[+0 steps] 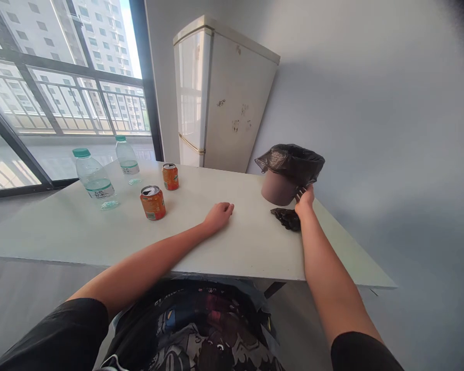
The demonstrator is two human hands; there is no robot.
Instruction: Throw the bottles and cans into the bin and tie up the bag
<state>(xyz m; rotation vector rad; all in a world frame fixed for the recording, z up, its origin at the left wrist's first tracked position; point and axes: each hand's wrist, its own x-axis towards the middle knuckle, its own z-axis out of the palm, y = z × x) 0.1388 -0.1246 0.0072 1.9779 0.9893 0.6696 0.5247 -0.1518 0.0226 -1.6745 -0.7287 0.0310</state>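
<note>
My left hand [218,217] rests on the white table [239,252], its fingers curled in with nothing visible in them. At the right, a brownish-pink trash bin [280,188] stands upright, lined with a black plastic bag [290,158] folded over its rim. My right hand [305,200] is against the bin's lower right side, fingers gripping it just under the hanging bag edge; part of the fingers is in shadow. A crumpled black plastic bag [288,219] lies on the table beside my right wrist, in front of the bin.
Two orange soda cans [152,203] stand opened left of my left hand. Farther left are two clear plastic bottles [96,183] with green caps. Behind the table stands a white refrigerator [235,98]. A wall borders the right side; a large window is at the left.
</note>
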